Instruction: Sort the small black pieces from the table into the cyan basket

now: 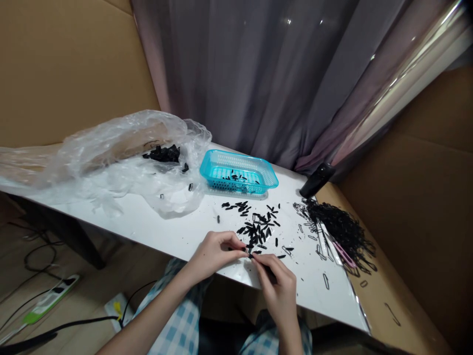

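My left hand [216, 252] is closed, its thumb and fingertips pinching a small black piece [250, 255] near the table's front edge. At the other end of that piece, my right hand [276, 282] is closed in a pinch too; the fingertips of both hands nearly meet. What kind of piece it is cannot be made out. Just beyond my fingers lies a loose pile of short black strips [258, 230] on the white table [177, 231]. Behind the pile stands a turquoise plastic basket [271, 181] with several black strips inside.
A clear plastic bag [121, 133] with black pieces [164, 154] covers the table's left. At right are a tangled heap of black loops [342, 229], pink-handled scissors [345, 255] and a black cylinder [317, 180]. Cardboard walls [66, 69] and a grey curtain [236, 69] surround the table.
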A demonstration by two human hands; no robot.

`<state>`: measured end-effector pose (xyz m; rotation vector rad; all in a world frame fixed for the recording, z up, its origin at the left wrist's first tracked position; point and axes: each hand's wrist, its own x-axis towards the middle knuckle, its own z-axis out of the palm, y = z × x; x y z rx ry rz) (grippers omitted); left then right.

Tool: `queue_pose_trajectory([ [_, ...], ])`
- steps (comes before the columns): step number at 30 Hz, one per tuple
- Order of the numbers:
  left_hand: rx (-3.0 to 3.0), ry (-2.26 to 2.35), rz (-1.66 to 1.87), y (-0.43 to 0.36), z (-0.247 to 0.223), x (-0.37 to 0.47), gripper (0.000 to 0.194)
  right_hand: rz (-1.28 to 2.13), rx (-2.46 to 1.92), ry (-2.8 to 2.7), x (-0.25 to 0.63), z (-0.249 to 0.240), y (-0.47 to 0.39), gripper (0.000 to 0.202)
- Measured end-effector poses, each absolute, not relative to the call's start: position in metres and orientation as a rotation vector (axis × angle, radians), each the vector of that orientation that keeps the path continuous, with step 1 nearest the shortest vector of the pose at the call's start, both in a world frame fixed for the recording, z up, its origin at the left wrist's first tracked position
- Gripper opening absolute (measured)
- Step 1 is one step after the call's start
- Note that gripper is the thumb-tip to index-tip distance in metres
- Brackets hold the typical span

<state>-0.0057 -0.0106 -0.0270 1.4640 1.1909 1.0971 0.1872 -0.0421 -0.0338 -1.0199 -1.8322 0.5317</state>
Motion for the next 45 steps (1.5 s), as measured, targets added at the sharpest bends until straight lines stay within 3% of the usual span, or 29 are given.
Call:
queue_pose_trajectory([
  [45, 1.483, 0.953, 0.839, -0.014, -0.015, -0.009, 0.012, 0.386, -1.049, -1.688, 0.189, -0.035, -0.039, 0.013],
])
